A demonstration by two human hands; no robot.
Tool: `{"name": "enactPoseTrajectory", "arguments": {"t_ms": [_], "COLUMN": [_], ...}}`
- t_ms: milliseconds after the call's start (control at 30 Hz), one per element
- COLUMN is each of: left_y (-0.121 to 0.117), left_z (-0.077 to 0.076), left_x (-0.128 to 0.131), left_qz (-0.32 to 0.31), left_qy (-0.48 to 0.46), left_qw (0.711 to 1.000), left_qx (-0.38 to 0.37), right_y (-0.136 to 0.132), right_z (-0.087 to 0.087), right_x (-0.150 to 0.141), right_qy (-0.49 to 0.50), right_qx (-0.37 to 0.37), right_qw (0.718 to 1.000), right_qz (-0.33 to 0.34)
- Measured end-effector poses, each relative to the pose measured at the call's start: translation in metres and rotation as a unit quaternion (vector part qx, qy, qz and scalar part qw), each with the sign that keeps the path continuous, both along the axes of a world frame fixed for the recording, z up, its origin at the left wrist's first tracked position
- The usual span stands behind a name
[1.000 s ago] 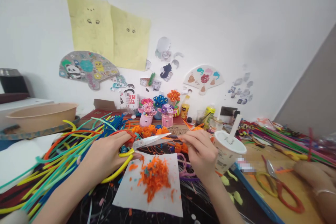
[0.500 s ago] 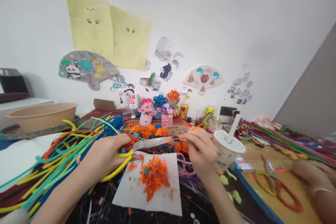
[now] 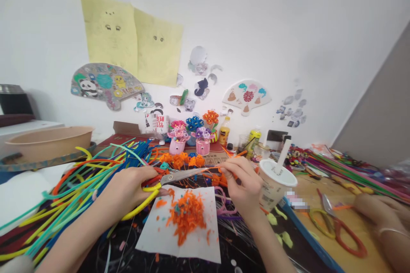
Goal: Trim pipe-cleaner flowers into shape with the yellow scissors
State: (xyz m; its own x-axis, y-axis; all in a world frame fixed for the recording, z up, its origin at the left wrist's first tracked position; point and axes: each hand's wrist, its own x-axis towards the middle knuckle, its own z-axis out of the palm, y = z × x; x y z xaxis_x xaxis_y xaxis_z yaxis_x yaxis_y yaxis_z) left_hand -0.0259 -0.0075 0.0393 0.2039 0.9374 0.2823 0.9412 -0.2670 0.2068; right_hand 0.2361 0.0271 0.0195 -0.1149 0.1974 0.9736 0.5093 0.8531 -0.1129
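Left hand grips yellow-handled scissors, blades closed, pointing 3 o'clock. Right hand pinches orange pipe cleaner: light, bendy, best held near cut.

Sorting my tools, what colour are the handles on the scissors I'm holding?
Yellow and red, on the scissors in your left hand, seen in the head view.

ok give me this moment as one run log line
left hand: grips scissors, blades nearly shut | right hand: pinches orange piece at blade tips | below: white paper with orange trimmings | right: lidded cup
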Motion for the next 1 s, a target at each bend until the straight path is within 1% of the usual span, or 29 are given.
{"name": "enactPoseTrajectory", "arguments": {"t_ms": [233,367,433,500,567,633,733,767,833,900,933,1000], "left_y": [0.002,0.002,0.003,0.004,0.005,0.005,0.001,0.0,-0.002,-0.002,-0.002,0.0], "left_z": [-0.001,-0.004,-0.007,-0.01,-0.012,-0.01,-0.005,-0.003,0.0,0.001,0.0,-0.002], "left_x": [-0.007,-0.012,-0.015,-0.019,-0.023,-0.026,-0.028,-0.028,-0.025,-0.021,-0.017,-0.008], "left_qz": [0.018,0.008,-0.003,-0.017,-0.018,-0.005,0.011,0.016,0.032,0.068,0.09,0.142], "left_qy": [0.007,0.008,-0.003,-0.001,0.033,0.091,0.166,0.176,0.173,0.136,0.102,0.002], "left_qw": [1.0,1.0,1.0,0.998,0.992,0.983,0.966,0.961,0.958,0.967,0.974,0.985], "left_qx": [-0.01,0.0,0.024,0.068,0.118,0.157,0.199,0.212,0.226,0.205,0.179,0.102], "right_y": [0.004,0.006,0.007,0.01,0.013,0.017,0.022,0.023,0.026,0.028,0.029,0.028], "right_z": [-0.004,-0.007,-0.009,-0.01,-0.012,-0.014,-0.016,-0.017,-0.017,-0.017,-0.017,-0.016], "right_x": [0.0,0.001,0.001,0.002,0.002,0.002,0.002,0.003,0.002,0.001,0.0,-0.004], "right_qy": [-0.019,-0.026,-0.027,-0.03,-0.026,-0.005,0.05,0.069,0.106,0.142,0.157,0.183], "right_qx": [-0.009,-0.013,-0.024,-0.051,-0.096,-0.155,-0.257,-0.293,-0.352,-0.394,-0.411,-0.44], "right_qw": [1.0,0.999,0.999,0.998,0.995,0.987,0.964,0.953,0.93,0.905,0.892,0.864], "right_qz": [-0.005,-0.013,-0.018,-0.023,-0.028,-0.035,-0.036,-0.027,0.013,0.073,0.105,0.16]}}
